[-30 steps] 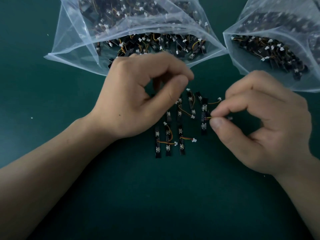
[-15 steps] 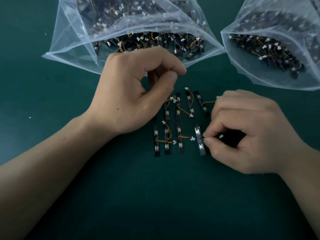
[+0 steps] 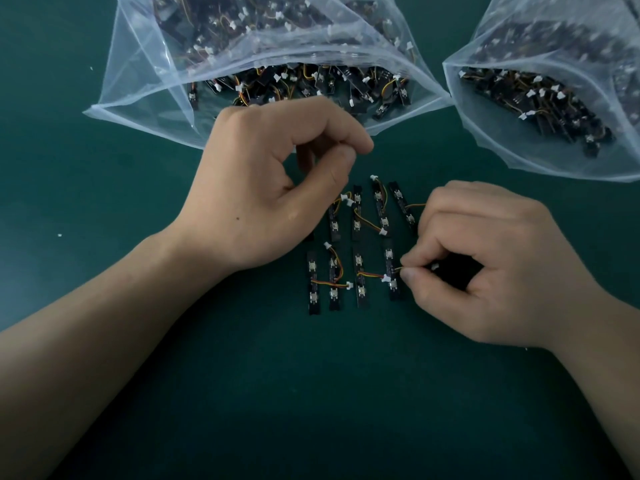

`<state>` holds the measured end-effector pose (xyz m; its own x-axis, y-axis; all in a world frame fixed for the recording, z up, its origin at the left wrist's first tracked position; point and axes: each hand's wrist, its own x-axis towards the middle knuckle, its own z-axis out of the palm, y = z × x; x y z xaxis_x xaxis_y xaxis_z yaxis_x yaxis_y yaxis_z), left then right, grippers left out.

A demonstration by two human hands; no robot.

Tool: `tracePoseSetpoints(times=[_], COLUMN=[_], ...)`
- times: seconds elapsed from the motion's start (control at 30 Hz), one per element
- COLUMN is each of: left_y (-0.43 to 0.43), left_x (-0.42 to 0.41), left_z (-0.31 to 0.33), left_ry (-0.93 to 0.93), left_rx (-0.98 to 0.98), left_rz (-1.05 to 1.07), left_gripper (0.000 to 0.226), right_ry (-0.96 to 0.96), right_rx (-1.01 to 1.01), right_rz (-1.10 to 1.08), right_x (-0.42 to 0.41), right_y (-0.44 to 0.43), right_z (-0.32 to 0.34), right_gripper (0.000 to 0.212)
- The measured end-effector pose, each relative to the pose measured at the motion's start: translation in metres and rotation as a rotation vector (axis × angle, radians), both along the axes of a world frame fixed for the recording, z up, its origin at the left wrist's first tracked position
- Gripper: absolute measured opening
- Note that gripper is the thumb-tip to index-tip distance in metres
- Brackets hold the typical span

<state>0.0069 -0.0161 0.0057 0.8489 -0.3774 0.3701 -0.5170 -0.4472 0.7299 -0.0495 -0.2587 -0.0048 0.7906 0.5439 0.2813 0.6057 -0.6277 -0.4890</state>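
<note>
Far left and under everything, the dark green table (image 3: pixel 62 188). Upper left we see a big clear plastic zip bag (image 3: pixel 138 91), mouth open toward us, packed with small black strips, wires and white plugs. Just below its mouth is the left hand (image 3: pixel 270 195), fingers (image 3: pixel 332 129) curled in, thumb tip up against the index; we cannot tell if anything sits between them. Right of it, slim black circuit strips (image 3: pixel 359 271) lie flat in two rows on the table, orange-yellow leads looping between them. The rightmost black strip (image 3: pixel 390 258) of the near row lies on the table just beside the right hand (image 3: pixel 502 271). We see its thumb and index fingers (image 3: pixel 414 277) pinching that strip's thin orange-yellow wire (image 3: pixel 398 269), the other fingers curled, and a white plug (image 3: pixel 434 267) showing inside the curl. Upper right, a second clear plastic bag (image 3: pixel 512 147) of the same strips lies apart from the hand.
</note>
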Motion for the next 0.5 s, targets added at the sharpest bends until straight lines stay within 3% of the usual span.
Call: tracePoseSetpoints(times=[0.5], left_y=[0.001], left_x=[0.0008], left_z=[0.0009], left_ry=[0.022], left_rx=[0.06], left_rz=[-0.063], left_gripper=[0.016], right_ry=[-0.001], right_rx=[0.045], right_rz=[-0.03], right_x=[-0.001], right_y=[-0.002], right_z=[0.0001], right_gripper=[0.012])
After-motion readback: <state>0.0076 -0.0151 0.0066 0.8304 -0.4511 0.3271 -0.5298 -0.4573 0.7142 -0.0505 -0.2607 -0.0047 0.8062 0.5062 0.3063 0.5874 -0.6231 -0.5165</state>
